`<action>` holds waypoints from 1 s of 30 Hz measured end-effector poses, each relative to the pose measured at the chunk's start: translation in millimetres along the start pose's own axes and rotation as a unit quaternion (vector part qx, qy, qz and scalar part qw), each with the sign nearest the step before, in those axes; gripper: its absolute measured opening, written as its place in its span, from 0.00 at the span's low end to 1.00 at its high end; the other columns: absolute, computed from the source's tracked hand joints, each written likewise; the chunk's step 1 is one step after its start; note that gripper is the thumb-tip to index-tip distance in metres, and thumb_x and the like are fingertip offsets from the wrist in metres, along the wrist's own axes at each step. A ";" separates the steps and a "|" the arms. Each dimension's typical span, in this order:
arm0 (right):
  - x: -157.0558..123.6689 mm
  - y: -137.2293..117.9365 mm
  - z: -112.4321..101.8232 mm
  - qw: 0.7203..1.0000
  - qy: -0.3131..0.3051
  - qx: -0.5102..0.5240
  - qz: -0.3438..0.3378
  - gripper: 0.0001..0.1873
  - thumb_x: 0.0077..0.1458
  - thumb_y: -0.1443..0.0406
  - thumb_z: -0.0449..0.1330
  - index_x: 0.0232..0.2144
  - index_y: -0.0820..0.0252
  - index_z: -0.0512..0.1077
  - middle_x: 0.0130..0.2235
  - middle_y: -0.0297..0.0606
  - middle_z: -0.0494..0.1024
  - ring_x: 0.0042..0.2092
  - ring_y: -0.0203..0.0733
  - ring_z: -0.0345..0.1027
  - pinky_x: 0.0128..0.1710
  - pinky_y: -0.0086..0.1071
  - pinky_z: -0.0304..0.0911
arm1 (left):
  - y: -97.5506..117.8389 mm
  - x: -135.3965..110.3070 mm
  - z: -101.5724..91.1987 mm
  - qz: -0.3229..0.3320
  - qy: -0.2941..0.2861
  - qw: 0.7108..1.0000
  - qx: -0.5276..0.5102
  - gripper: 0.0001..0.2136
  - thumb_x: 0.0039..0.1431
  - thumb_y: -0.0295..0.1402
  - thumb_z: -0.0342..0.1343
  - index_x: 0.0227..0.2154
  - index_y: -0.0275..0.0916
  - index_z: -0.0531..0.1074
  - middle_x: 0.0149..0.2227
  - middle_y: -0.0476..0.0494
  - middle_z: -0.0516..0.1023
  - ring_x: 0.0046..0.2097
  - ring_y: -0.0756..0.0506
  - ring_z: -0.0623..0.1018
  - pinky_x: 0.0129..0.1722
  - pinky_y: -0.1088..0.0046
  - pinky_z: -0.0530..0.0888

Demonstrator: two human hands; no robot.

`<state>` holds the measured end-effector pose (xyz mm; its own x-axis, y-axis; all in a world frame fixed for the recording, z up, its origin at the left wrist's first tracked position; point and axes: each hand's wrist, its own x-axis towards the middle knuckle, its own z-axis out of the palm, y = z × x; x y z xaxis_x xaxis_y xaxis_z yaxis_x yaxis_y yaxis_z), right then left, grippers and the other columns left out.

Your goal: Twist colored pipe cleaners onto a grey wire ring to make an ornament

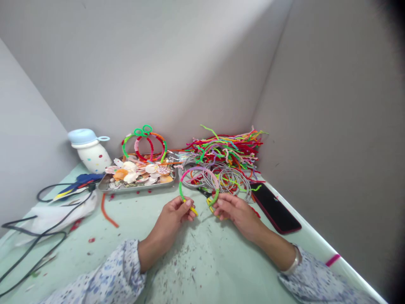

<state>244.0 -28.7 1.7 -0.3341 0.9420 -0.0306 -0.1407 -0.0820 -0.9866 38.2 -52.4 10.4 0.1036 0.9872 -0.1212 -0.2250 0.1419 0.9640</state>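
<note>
Between my hands stands a ring wrapped in pipe cleaners [199, 169], coloured green, pink, purple and yellow, with a gap at its bottom. My left hand [177, 212] pinches its yellow left end. The green right end is held in the fingers of my right hand [236, 210]. Partly hidden behind my right fingers is a yellow-handled tool [209, 202] with dark jaws. Just beyond lie several bare grey wire rings [236, 181] in a loose heap.
Behind are a heap of pipe cleaners [228, 145], a metal tray [139, 188] of shells, and wrapped rings [144, 143] leaning together. At left stand a white bottle [93, 156], a black cable [47, 232] and a plastic bag [76, 209]. A phone [276, 209] lies at right.
</note>
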 end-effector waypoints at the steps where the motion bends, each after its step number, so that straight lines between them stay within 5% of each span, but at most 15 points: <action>1: -1.4 -0.2 3.1 1.000 -0.006 -0.012 0.007 0.16 0.51 0.55 0.64 0.37 0.61 0.73 0.34 0.36 0.75 0.34 0.36 0.71 0.30 0.27 0.65 | -1.0 -0.3 0.1 0.000 -0.002 1.000 -0.007 0.11 0.53 0.39 0.61 0.32 0.35 0.70 0.28 0.49 0.73 0.27 0.53 0.71 0.31 0.77 0.69; 13: -1.1 6.5 5.9 0.997 0.027 -0.059 0.042 0.18 0.53 0.53 0.61 0.32 0.64 0.71 0.27 0.36 0.78 0.23 0.31 0.66 0.24 0.26 0.61 | -10.8 -1.6 1.6 -0.020 -0.037 0.999 0.001 0.12 0.55 0.39 0.61 0.33 0.35 0.70 0.26 0.49 0.73 0.26 0.53 0.72 0.28 0.78 0.68; 20: -3.3 7.7 6.6 0.999 0.005 0.037 0.038 0.17 0.52 0.54 0.63 0.36 0.62 0.73 0.34 0.37 0.76 0.34 0.37 0.73 0.27 0.26 0.65 | -6.7 -2.4 4.0 -0.020 -0.025 0.999 -0.013 0.13 0.51 0.40 0.63 0.33 0.35 0.70 0.26 0.50 0.73 0.26 0.52 0.73 0.26 0.78 0.68; 30: -6.4 6.8 6.1 0.998 -0.033 0.052 -0.009 0.15 0.54 0.55 0.62 0.38 0.59 0.74 0.38 0.37 0.76 0.35 0.36 0.72 0.31 0.27 0.66 | -5.1 -2.2 3.6 -0.025 -0.011 1.000 0.001 0.13 0.53 0.40 0.61 0.33 0.35 0.70 0.24 0.49 0.73 0.24 0.52 0.72 0.24 0.78 0.66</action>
<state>239.5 -37.2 -3.8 -0.3905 0.9206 0.0010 -0.2420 -0.1015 -0.9650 42.6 -55.5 6.6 0.1368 0.9768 -0.1646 -0.2160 0.1916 0.9574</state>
